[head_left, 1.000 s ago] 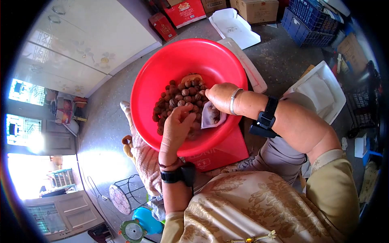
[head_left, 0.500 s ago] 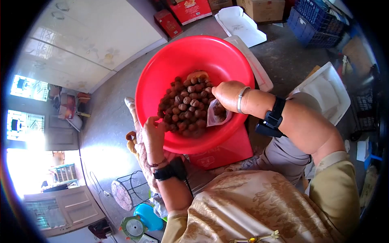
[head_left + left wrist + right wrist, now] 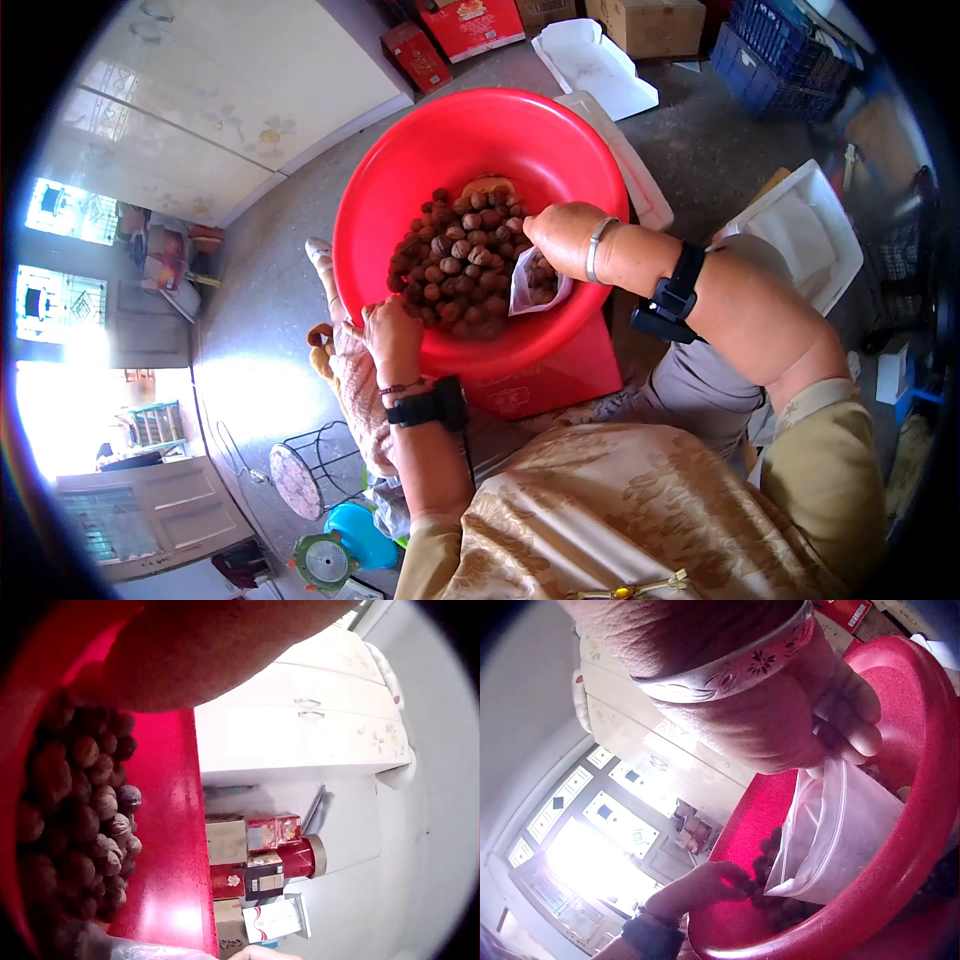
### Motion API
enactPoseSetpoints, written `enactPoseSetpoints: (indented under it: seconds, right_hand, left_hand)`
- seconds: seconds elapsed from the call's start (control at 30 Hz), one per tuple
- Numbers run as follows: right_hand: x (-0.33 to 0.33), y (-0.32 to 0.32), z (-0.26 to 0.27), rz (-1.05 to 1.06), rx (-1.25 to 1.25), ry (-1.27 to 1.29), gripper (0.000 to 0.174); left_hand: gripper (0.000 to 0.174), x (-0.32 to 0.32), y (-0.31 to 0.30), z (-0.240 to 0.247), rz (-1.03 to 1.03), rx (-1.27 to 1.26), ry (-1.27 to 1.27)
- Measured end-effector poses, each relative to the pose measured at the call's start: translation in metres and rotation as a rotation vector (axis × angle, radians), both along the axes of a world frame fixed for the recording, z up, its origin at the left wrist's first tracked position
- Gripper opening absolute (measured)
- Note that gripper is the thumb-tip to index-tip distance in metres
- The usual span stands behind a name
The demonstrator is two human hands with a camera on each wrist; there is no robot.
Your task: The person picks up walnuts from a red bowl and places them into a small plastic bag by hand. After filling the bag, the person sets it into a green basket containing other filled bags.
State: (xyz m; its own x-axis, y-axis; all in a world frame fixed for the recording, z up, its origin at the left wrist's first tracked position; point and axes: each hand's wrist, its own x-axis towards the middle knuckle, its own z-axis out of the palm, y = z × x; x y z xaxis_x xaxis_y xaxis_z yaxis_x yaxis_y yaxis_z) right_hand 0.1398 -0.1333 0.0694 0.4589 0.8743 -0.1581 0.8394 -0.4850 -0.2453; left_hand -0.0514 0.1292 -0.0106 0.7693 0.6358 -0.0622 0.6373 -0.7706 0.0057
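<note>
A wide red basin [image 3: 400, 165] holds a heap of brown walnuts [image 3: 460, 265]. My right hand [image 3: 565, 238] grips the edge of a clear plastic bag [image 3: 847, 825] at the basin's right side, its mouth facing the heap. A few walnuts show inside the bag in the head view. My left hand [image 3: 390, 335] is at the basin's near left rim, fingers loosely bent beside the walnuts. In the right wrist view those fingers reach the edge of the heap. Part of the left hand looms dark across the top of the left wrist view.
Under the basin stands a red box [image 3: 540, 375]. White foam trays [image 3: 595, 68] lie on the floor beyond and to the right, near cardboard boxes [image 3: 650, 25] and blue crates [image 3: 765, 75]. White cabinets [image 3: 210, 110] line the left; a wire-legged stool [image 3: 297, 480] stands below them.
My left hand has moved left from over the middle of the heap to the basin's near left rim. The right hand keeps its grip on the bag with little movement.
</note>
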Motion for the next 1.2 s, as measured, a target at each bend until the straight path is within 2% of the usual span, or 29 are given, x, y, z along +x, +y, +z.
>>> enactPoseSetpoints:
  seconds: [0.17, 0.23, 0.27, 0.37, 0.4, 0.43, 0.5, 0.53, 0.57, 0.63, 0.73, 0.87, 0.93, 0.97, 1.03, 1.07, 1.2]
  right_hand:
    - [-0.002, 0.0, 0.002, -0.032, 0.04, -0.007, 0.019]
    - [-0.002, 0.001, 0.005, -0.027, 0.005, -0.004, 0.018]
    - [-0.002, 0.001, 0.007, -0.019, 0.0, -0.01, 0.018]
    - [-0.003, 0.0, 0.01, -0.029, -0.002, 0.004, 0.018]
    - [-0.003, 0.0, 0.012, -0.021, 0.003, 0.007, 0.018]
    - [-0.003, -0.001, 0.014, -0.013, 0.007, 0.01, 0.018]
    - [-0.002, 0.0, 0.015, 0.002, -0.003, 0.0, 0.019]
    - [-0.002, 0.0, 0.015, 0.01, -0.006, -0.004, 0.019]
    - [-0.002, 0.001, 0.015, 0.019, -0.009, -0.01, 0.019]
    - [-0.002, 0.002, 0.015, -0.031, -0.021, 0.014, 0.019]
    - [0.0, 0.002, 0.013, -0.047, -0.014, 0.024, 0.019]
    - [0.005, 0.0, 0.006, -0.016, 0.03, -0.013, 0.014]
    - [0.006, 0.0, 0.005, -0.013, 0.032, -0.015, 0.013]
    - [0.006, 0.0, 0.004, -0.009, 0.031, -0.02, 0.013]
    - [0.007, 0.0, 0.002, -0.013, 0.036, -0.037, 0.011]
    - [0.008, 0.0, 0.002, -0.009, 0.036, -0.043, 0.011]
    - [0.015, -0.008, 0.013, -0.021, 0.015, -0.038, 0.013]
  left_hand:
    - [0.034, 0.0, -0.02, 0.026, 0.033, -0.109, -0.191]
    - [0.035, 0.0, -0.021, 0.029, -0.03, -0.263, -0.42]
    - [0.036, 0.005, -0.023, 0.028, -0.146, -0.217, -0.559]
    - [0.035, 0.018, -0.053, 0.057, -0.175, -0.306, -0.489]
    - [0.035, 0.022, -0.063, 0.061, -0.256, -0.297, -0.534]
    - [0.035, 0.026, -0.07, 0.061, -0.249, -0.299, -0.542]
    - [0.036, 0.032, -0.085, 0.062, -0.411, -0.394, -0.62]
    - [0.036, 0.035, -0.098, 0.073, -0.429, -0.372, -0.557]
    - [0.038, 0.037, -0.106, 0.072, -0.461, -0.442, -0.598]
    - [0.048, 0.045, -0.113, 0.068, -0.502, -0.466, -0.521]
    - [0.054, 0.047, -0.12, 0.057, -0.494, -0.452, -0.567]
    - [0.056, 0.034, -0.12, 0.047, -0.543, -0.479, -0.613]
    - [0.038, 0.03, -0.12, 0.042, -0.42, -0.586, -0.488]
    - [0.038, 0.031, -0.118, 0.035, -0.417, -0.584, -0.494]
    - [0.019, 0.037, -0.113, 0.021, -0.45, -0.558, -0.313]
    - [0.008, 0.037, -0.114, 0.017, -0.475, -0.553, -0.416]
    - [0.011, 0.036, -0.116, 0.03, -0.505, -0.596, -0.553]
